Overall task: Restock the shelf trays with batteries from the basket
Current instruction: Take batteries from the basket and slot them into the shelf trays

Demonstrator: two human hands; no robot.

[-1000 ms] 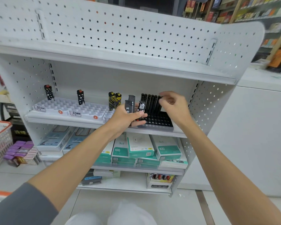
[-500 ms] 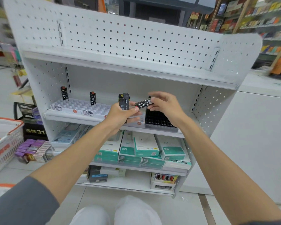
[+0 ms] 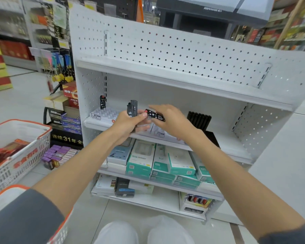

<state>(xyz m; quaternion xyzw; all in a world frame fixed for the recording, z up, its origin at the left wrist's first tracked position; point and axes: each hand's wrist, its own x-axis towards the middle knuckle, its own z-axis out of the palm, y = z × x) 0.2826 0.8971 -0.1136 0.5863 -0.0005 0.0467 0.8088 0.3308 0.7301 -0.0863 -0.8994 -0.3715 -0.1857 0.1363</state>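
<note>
While the right hand [image 3: 173,122] pinches one starred stick [image 3: 154,115] between thumb and fingertips, the stick lies almost level in the air in front of the middle shelf [image 3: 227,147], its red-capped end touching the left thumb. It is black with white stars. The left hand [image 3: 125,125] is curled round two dark grey sticks [image 3: 132,110], held upright side by side, one standing a little higher than the other. Behind the left hand, a white tray [image 3: 109,112] of small sockets sits on the same shelf, and one patterned stick [image 3: 102,102] stands upright at its far left corner. To the right of the hands, a tight row of black sticks [image 3: 199,118] stands in a black tray [image 3: 213,138]; their number cannot be told for sure. On the shelf below lie stacked teal and white boxes [image 3: 143,162]. Two white baskets with orange rims stand on the floor at the left: the farther basket [image 3: 25,138] holds red packets, and the nearer basket [image 3: 7,192] is partly hidden by the left sleeve.
</note>
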